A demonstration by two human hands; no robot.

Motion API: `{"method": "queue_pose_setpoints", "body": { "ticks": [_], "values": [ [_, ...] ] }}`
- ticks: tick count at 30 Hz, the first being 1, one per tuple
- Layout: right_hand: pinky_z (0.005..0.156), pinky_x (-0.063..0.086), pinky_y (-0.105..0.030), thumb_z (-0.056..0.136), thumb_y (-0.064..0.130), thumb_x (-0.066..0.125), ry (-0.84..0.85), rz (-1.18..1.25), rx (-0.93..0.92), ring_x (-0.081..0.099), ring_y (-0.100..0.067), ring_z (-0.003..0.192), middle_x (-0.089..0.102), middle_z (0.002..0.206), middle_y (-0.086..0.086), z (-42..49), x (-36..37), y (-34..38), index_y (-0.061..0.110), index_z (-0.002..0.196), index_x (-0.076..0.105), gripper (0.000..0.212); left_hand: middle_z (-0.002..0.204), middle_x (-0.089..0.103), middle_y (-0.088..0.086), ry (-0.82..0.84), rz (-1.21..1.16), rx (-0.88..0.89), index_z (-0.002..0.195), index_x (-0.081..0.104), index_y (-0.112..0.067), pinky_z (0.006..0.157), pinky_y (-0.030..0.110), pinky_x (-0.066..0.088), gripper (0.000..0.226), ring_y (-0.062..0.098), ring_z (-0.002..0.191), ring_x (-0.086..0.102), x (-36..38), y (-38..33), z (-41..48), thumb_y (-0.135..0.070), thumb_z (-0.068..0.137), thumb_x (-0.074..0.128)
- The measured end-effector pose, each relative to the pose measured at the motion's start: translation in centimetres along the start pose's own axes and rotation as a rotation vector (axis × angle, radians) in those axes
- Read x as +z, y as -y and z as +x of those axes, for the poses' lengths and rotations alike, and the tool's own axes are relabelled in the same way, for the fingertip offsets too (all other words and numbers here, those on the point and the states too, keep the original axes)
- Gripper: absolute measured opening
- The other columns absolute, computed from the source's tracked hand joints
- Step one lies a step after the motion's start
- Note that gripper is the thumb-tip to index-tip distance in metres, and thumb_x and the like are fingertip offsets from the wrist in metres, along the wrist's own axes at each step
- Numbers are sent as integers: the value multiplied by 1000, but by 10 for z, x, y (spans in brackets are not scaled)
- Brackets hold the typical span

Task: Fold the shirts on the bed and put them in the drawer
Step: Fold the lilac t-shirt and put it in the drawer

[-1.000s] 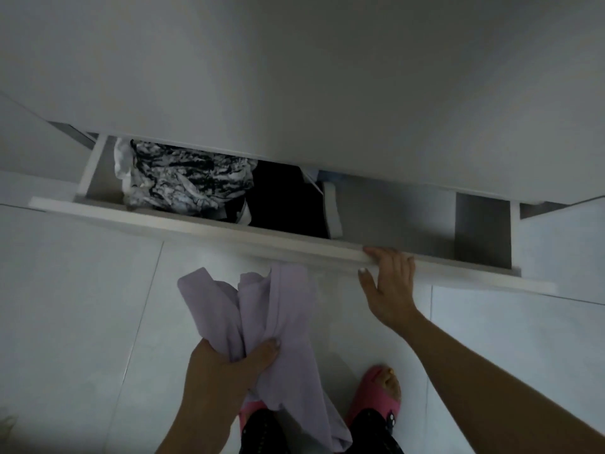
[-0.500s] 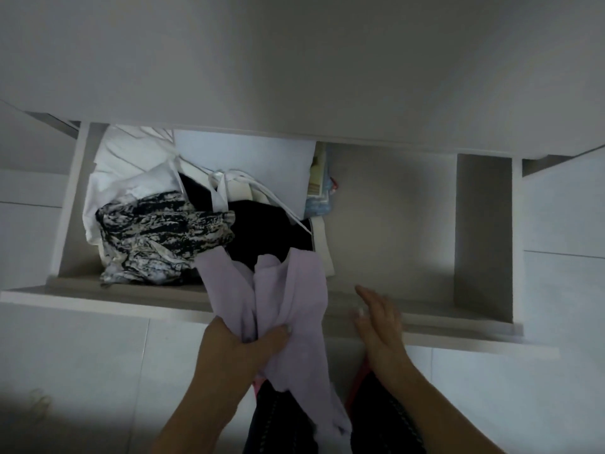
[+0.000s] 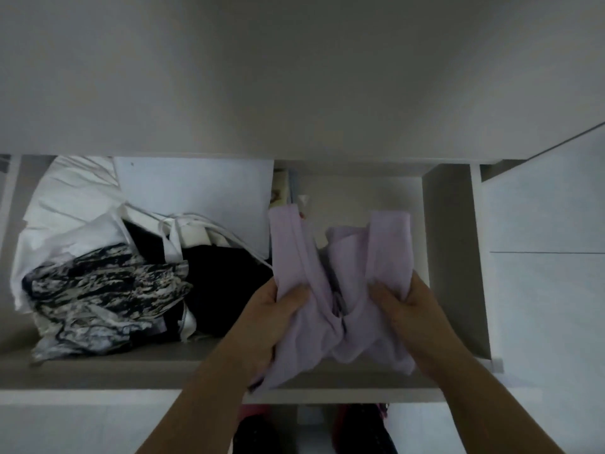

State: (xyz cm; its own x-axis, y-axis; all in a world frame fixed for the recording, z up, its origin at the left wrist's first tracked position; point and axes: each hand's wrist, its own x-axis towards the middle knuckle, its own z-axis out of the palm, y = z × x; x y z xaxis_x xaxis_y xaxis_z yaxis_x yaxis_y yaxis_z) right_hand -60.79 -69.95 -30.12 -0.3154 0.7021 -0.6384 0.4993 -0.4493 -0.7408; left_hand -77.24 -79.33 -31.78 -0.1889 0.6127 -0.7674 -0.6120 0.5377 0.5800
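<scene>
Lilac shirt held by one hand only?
No, both the left hand and the right hand grip the lilac shirt over the open drawer.

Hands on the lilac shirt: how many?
2. The left hand grips the lilac shirt at its left edge, the right hand at its right edge, over the open drawer.

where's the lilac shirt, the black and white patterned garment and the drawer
lilac shirt (image 3: 314, 339): head view, bunched lower fabric
black and white patterned garment (image 3: 104, 290): head view, its middle folds
drawer (image 3: 114, 371): head view, bare inner front wall
</scene>
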Motion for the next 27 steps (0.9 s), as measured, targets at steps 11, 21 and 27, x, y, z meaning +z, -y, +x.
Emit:
{"method": "queue_pose_setpoints", "body": {
  "ticks": [11, 21, 27],
  "values": [
    [73, 55, -28, 91, 22, 60, -200, -106, -82, 66, -17, 88, 68, 100, -7, 160, -102, -55, 19, 107, 60, 16, 76, 76, -5, 38, -48, 106, 98, 65, -16, 54, 19, 55, 13, 9, 66, 72, 28, 6, 182, -12, 94, 53],
    [92, 46, -40, 83, 26, 72, -327, -285, 283, 53, -36, 118, 51, 135, -21, 229, -75, -140, -7, 134, 38, 69, 138, 26, -16, -5, 588, 205, 150, 6, -30, 98, 18, 33, 102, 1, 122, 33, 0, 74, 249, 3, 79, 71],
    [83, 45, -43, 91, 25, 57, -355, -935, 293, 55, -41, 108, 50, 124, -28, 210, -69, -148, 3, 137, 24, 61, 144, 42, 15, -62, 1200, 188, 151, 6, -30, 95, 25, 40, 84, 28, 122, 50, 0, 81, 237, -20, 89, 63]
  ]
}}
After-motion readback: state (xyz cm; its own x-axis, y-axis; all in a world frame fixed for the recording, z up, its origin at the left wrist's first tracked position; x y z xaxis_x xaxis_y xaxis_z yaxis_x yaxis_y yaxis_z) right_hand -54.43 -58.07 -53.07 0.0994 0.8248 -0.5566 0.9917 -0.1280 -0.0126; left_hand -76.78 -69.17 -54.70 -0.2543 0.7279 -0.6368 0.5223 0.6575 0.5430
